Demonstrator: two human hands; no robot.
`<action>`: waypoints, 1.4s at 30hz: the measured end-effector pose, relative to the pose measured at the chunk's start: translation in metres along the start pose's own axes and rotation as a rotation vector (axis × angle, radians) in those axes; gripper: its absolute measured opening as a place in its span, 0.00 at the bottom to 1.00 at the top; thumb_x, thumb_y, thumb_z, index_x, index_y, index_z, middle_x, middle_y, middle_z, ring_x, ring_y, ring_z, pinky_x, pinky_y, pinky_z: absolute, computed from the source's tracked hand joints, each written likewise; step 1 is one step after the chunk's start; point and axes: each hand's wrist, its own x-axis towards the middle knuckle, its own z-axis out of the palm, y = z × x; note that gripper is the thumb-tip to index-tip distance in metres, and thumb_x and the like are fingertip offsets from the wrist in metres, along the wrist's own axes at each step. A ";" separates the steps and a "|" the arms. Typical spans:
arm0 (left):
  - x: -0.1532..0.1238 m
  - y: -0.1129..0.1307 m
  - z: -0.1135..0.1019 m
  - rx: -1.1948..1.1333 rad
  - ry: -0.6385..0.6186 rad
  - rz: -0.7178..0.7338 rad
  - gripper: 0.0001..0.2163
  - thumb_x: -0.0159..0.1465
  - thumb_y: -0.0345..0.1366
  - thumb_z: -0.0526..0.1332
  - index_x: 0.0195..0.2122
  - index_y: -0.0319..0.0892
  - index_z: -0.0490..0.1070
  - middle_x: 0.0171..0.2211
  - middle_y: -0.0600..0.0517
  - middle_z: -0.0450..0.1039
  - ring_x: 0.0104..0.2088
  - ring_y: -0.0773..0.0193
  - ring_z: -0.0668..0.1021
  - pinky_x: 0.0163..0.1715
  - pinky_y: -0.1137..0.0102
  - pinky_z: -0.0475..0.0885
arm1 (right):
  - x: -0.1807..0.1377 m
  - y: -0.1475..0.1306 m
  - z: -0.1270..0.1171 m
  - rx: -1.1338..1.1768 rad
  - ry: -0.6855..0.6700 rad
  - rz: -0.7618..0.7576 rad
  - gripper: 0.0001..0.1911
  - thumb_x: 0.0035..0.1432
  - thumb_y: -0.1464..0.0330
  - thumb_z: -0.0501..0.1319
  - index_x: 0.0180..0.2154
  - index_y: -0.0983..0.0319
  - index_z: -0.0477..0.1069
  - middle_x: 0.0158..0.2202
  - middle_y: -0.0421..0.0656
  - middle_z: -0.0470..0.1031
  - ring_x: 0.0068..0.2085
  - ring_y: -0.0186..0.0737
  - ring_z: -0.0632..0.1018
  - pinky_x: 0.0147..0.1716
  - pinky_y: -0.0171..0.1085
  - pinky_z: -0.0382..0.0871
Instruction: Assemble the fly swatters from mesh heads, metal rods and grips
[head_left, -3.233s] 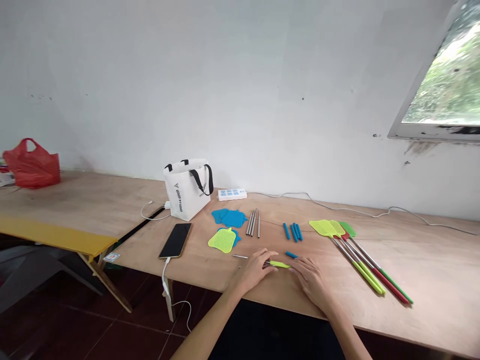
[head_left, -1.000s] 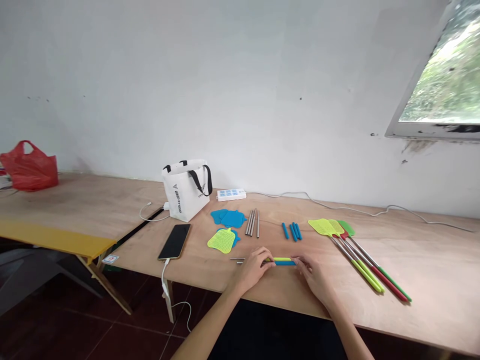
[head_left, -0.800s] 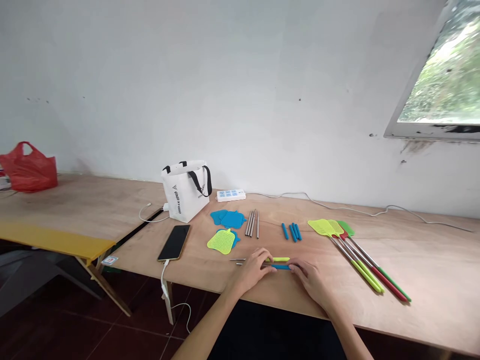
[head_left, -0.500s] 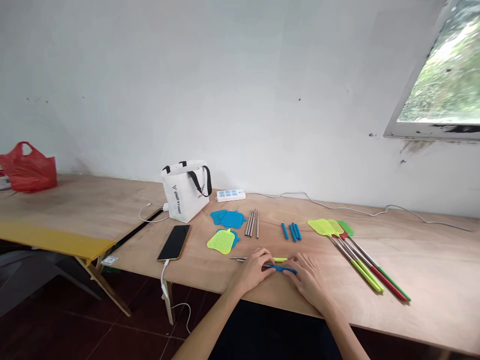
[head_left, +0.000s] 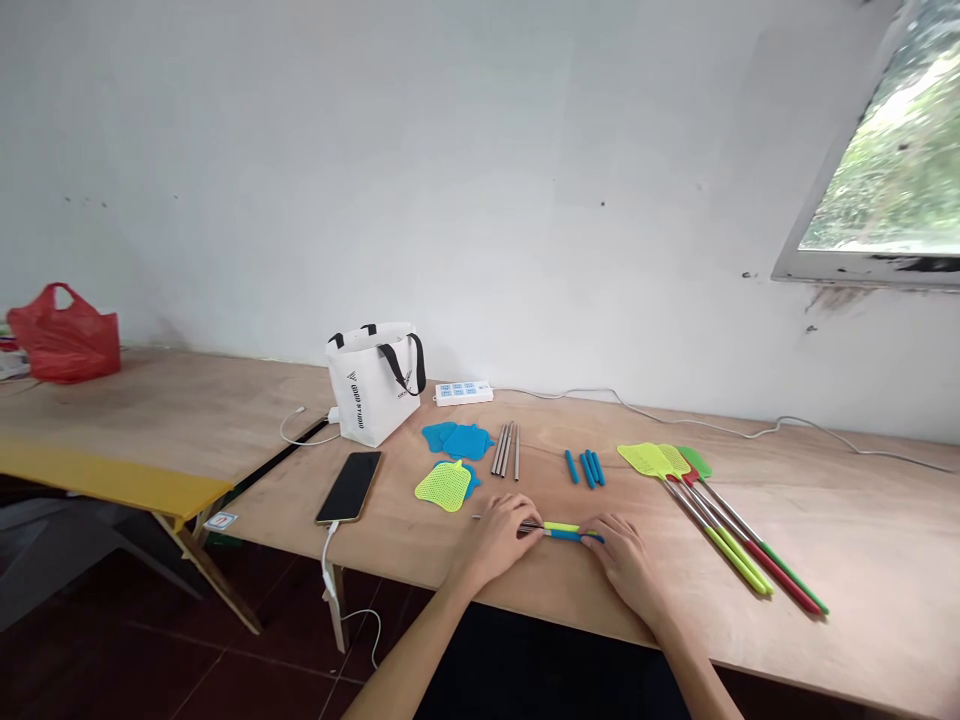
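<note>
Near the table's front edge, my left hand [head_left: 504,532] is closed over a thin metal rod, its fingers hiding most of it. My right hand [head_left: 621,556] has its fingertips closed on the far end of a blue handle [head_left: 564,535], which lies in line with that rod. Just behind it lies a yellow-green handle [head_left: 560,526], parallel to the blue one. Further back are several loose blue handles [head_left: 591,469] and several metal rods [head_left: 504,450]. Blue fly swatter heads [head_left: 466,441] and a yellow-green swatter head [head_left: 444,486] lie to the left.
Several whole fly swatters [head_left: 720,525] lie on the right. On the left are a phone [head_left: 349,486] with a charging cable and a white bag [head_left: 375,390]. A power strip [head_left: 463,392] sits by the wall; a red bag [head_left: 66,335] stands on the other table.
My right hand has shifted slightly right along the blue handle, so more of both handles shows. My left hand has pulled a little left, covering more of the rods.
</note>
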 end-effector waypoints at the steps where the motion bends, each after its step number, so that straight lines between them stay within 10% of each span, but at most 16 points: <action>1: 0.002 -0.004 -0.007 0.003 0.023 -0.026 0.03 0.67 0.35 0.63 0.38 0.47 0.76 0.43 0.53 0.77 0.47 0.58 0.77 0.52 0.62 0.66 | -0.001 0.003 0.000 0.007 0.010 0.015 0.14 0.70 0.61 0.52 0.41 0.52 0.77 0.43 0.43 0.80 0.46 0.46 0.78 0.48 0.45 0.69; 7: -0.004 -0.052 -0.062 0.189 0.252 -0.290 0.07 0.69 0.37 0.57 0.41 0.46 0.75 0.49 0.47 0.76 0.51 0.54 0.76 0.52 0.62 0.68 | -0.003 -0.001 0.000 0.015 -0.001 0.034 0.16 0.70 0.61 0.50 0.50 0.52 0.74 0.51 0.44 0.77 0.52 0.47 0.76 0.54 0.49 0.67; 13: -0.026 -0.092 -0.083 0.362 0.038 -0.639 0.22 0.64 0.43 0.62 0.58 0.45 0.68 0.58 0.40 0.72 0.59 0.40 0.72 0.52 0.56 0.67 | -0.002 -0.019 -0.006 -0.016 -0.087 -0.015 0.13 0.69 0.58 0.54 0.49 0.50 0.73 0.54 0.42 0.76 0.54 0.47 0.75 0.55 0.49 0.65; 23: -0.025 -0.096 -0.091 0.254 0.068 -0.630 0.28 0.57 0.39 0.70 0.58 0.41 0.68 0.53 0.39 0.75 0.55 0.40 0.75 0.46 0.61 0.70 | -0.002 -0.034 -0.009 -0.023 -0.115 -0.116 0.13 0.72 0.61 0.52 0.53 0.51 0.72 0.50 0.41 0.77 0.50 0.43 0.76 0.52 0.45 0.66; 30: -0.014 -0.078 -0.093 -0.066 0.389 -0.401 0.31 0.58 0.27 0.62 0.64 0.45 0.61 0.51 0.45 0.74 0.52 0.51 0.76 0.46 0.63 0.71 | -0.002 -0.049 0.003 -0.035 -0.123 -0.178 0.14 0.73 0.64 0.51 0.54 0.51 0.71 0.50 0.42 0.76 0.51 0.44 0.75 0.53 0.47 0.66; 42: -0.001 -0.043 -0.077 -0.408 0.480 -0.282 0.15 0.62 0.47 0.66 0.40 0.40 0.78 0.36 0.48 0.79 0.37 0.56 0.79 0.33 0.69 0.74 | -0.001 -0.040 0.014 -0.151 0.063 -0.106 0.14 0.71 0.65 0.53 0.53 0.52 0.72 0.42 0.45 0.73 0.44 0.46 0.75 0.43 0.45 0.71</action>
